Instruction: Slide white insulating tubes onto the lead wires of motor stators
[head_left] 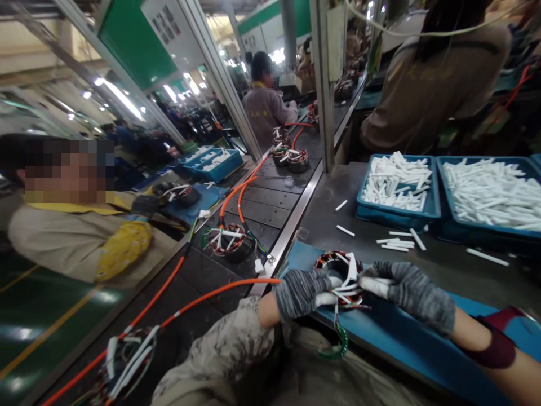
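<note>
In front of me a ring-shaped motor stator (327, 258) with copper windings rests on a blue mat (306, 255). Several white sleeves (351, 269) cover its leads, and a green coiled wire (343, 343) hangs over the front edge. My left hand (302, 291), in a grey striped glove, grips the stator's left side, its fingers around the white-sleeved leads. From the right, my gloved right hand (408, 288) has its fingertips pinched together at the sleeve ends. What lies between those fingertips is too small to make out.
Blue bins (437, 211) of white sleeves stand at the right, with loose sleeves (397, 244) before them. Left of a metal rail (291, 225), a conveyor (270, 197) carries another stator (231, 241) with orange cables (220, 283). A co-worker (71, 225) sits across.
</note>
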Motion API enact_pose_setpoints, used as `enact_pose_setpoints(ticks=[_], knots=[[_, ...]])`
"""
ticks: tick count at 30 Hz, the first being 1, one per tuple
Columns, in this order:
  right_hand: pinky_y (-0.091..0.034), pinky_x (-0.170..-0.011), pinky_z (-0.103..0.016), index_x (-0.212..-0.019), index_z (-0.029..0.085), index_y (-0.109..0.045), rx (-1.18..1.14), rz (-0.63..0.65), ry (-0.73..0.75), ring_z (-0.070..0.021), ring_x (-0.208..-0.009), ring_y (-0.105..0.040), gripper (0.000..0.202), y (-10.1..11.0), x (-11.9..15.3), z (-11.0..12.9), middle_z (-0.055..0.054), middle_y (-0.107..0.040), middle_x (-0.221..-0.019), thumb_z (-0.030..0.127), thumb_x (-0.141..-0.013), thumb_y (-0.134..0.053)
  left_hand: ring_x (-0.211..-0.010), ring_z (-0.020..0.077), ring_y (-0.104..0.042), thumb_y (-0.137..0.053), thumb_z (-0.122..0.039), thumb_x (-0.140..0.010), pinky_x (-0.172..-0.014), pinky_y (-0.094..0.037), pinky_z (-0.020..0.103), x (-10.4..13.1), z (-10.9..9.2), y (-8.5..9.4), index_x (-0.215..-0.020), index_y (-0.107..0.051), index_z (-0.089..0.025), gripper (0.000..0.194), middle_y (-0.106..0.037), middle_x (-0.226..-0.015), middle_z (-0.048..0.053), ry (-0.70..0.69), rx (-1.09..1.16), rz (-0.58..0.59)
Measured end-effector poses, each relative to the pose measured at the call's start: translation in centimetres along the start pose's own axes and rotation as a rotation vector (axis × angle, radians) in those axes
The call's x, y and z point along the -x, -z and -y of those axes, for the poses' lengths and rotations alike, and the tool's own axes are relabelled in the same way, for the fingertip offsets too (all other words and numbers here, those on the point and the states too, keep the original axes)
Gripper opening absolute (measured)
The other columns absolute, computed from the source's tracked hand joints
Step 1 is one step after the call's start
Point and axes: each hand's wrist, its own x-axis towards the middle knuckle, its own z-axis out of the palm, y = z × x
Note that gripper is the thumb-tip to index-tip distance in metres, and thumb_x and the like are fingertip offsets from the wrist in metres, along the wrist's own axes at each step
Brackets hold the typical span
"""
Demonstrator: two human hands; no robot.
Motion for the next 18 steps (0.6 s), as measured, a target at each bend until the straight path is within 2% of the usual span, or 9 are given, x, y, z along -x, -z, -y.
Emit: enact_pose_setpoints(ticks=[3,5,7,9,10,11,14,16,18], knots=[[-0.052,-0.058,-0.036,-0.077,0.027,-0.077,-0.060,-0.031,-0.192,-0.0237,-0.064,-0.064,0.054,-0.4,1.3,-0.9,-0.008,-0.074,-0.074,0.079,-0.064,-0.072,-0.113,0.0217,-0.073,-0.060,-0.044,-0.099,-0.091,-0.061,0.028,-1.0,-1.1,0.0,-0.135,-0.067,-0.024,0.042,-0.076,-0.122,0.006,0.055,-0.025,0.008],[-0.042,-0.048,-0.034,-0.066,0.028,-0.069,-0.169,-0.036,-0.267,-0.0183,-0.050,-0.049,0.053,-0.7,2.0,-2.1,-0.006,-0.063,-0.059,0.081,-0.065,-0.070,-0.113,0.0204,-0.073,-0.058,-0.045,-0.100,-0.089,-0.060,0.027,-1.5,-1.7,-0.1,-0.137,-0.066,-0.025,0.042,-0.075,-0.125,0.005,0.063,-0.041,0.019],[-0.036,-0.046,-0.032,-0.052,0.025,-0.055,-0.300,0.012,-0.285,-0.0143,-0.045,-0.036,0.058,-1.2,2.5,-3.2,-0.002,-0.047,-0.047,0.080,-0.070,-0.067,-0.114,0.0196,-0.072,-0.056,-0.047,-0.101,-0.092,-0.059,0.027,-1.6,-2.0,-0.1,-0.136,-0.066,-0.026,0.042,-0.074,-0.127,0.004,0.056,-0.039,0.013],[-0.039,-0.049,-0.032,-0.044,0.024,-0.041,-0.373,0.030,-0.254,-0.0129,-0.044,-0.033,0.066,-1.6,2.7,-3.9,0.000,-0.038,-0.043,0.077,-0.076,-0.064,-0.116,0.0201,-0.072,-0.054,-0.049,-0.102,-0.094,-0.059,0.028,-1.5,-1.9,-0.2,-0.133,-0.068,-0.026,0.041,-0.073,-0.129,0.003,0.058,-0.008,-0.006],[-0.042,-0.051,-0.033,-0.044,0.024,-0.041,-0.366,0.020,-0.229,-0.0136,-0.045,-0.035,0.066,-1.7,2.9,-4.2,0.000,-0.039,-0.043,0.075,-0.080,-0.061,-0.117,0.0208,-0.071,-0.053,-0.050,-0.102,-0.095,-0.059,0.029,-1.3,-1.8,-0.3,-0.131,-0.070,-0.025,0.042,-0.074,-0.129,0.003,0.061,0.015,-0.024],[-0.046,-0.053,-0.034,-0.047,0.024,-0.048,-0.328,-0.004,-0.197,-0.0153,-0.046,-0.041,0.061,-1.8,3.1,-4.4,-0.001,-0.045,-0.045,0.073,-0.081,-0.061,-0.118,0.0214,-0.071,-0.053,-0.051,-0.101,-0.096,-0.059,0.029,-1.1,-1.6,-0.4,-0.129,-0.071,-0.023,0.044,-0.074,-0.127,0.003,0.062,0.039,-0.043],[-0.057,-0.067,-0.042,-0.078,0.030,-0.076,-0.016,-0.219,0.037,-0.0265,-0.066,-0.066,0.039,-1.3,3.8,-4.9,-0.006,-0.074,-0.073,0.068,-0.077,-0.068,-0.116,0.0223,-0.072,-0.053,-0.053,-0.101,-0.095,-0.059,0.029,-0.8,-0.9,-0.7,-0.128,-0.072,-0.022,0.045,-0.077,-0.121,0.004,0.044,0.082,-0.086],[-0.058,-0.075,-0.048,-0.089,0.035,-0.080,0.252,-0.412,0.229,-0.0326,-0.077,-0.071,0.037,-0.9,4.0,-5.3,-0.009,-0.079,-0.086,0.067,-0.078,-0.066,-0.112,0.0226,-0.073,-0.055,-0.052,-0.100,-0.091,-0.060,0.029,-0.7,-0.6,-0.9,-0.128,-0.072,-0.023,0.044,-0.077,-0.119,0.006,0.036,0.074,-0.089],[-0.056,-0.075,-0.050,-0.084,0.035,-0.081,0.379,-0.463,0.296,-0.0329,-0.074,-0.071,0.041,-0.7,3.7,-5.2,-0.010,-0.078,-0.082,0.069,-0.082,-0.057,-0.109,0.0227,-0.074,-0.058,-0.052,-0.099,-0.090,-0.060,0.028,-0.8,-0.6,-0.8,-0.129,-0.072,-0.024,0.043,-0.077,-0.119,0.007,0.042,0.058,-0.078]])
